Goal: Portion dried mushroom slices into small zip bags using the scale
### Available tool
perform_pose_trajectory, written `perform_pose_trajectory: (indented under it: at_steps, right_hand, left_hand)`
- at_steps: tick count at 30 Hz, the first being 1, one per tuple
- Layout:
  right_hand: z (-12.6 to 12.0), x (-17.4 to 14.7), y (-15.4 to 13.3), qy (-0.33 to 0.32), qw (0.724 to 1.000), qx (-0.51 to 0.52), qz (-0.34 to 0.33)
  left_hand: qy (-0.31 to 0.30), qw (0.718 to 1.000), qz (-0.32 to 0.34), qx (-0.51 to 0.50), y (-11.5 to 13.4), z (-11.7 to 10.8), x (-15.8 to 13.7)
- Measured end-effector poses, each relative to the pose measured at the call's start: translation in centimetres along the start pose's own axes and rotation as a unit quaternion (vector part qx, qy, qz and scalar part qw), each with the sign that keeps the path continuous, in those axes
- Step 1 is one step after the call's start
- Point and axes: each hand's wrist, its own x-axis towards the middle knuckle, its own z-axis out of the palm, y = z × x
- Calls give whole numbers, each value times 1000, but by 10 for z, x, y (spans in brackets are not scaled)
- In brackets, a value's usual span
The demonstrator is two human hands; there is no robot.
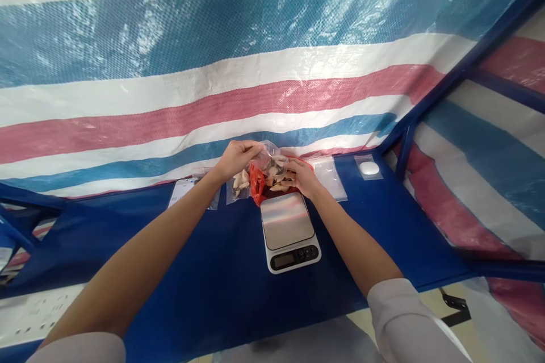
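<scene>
My left hand (239,157) pinches the upper edge of a clear plastic bag (269,151) with pale dried slices, possibly mushroom, in it. On the bag's right side, the fingers of my right hand (303,176) are closed against it; their tips are partly hidden among the slices. Beneath both hands lies an open red plastic bag (256,182) with more dried slices (279,186). Left of it, another clear bag of slices (240,181) rests on the table. Just in front stands a white kitchen scale (287,221) with a bare metal plate; its display appears dark.
Flat clear bags (330,177) lie right of the red bag. Farther right is a small bag with a white oval object (369,168). A phone (182,190) lies left on the blue table (221,289). A power strip (40,312) sits front left. Striped sheeting (213,101) hangs behind.
</scene>
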Motion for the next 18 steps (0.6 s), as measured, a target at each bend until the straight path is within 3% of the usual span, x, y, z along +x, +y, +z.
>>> perform_pose_trajectory:
  at_steps: [6, 18]
  right_hand:
    - [-2, -1, -4, 42, 999, -8, 16]
    - [-7, -1, 0, -19, 999, 25, 12]
  left_hand:
    - [30, 999, -16, 14, -6, -7, -1]
    - [58, 998, -36, 3, -5, -11, -3]
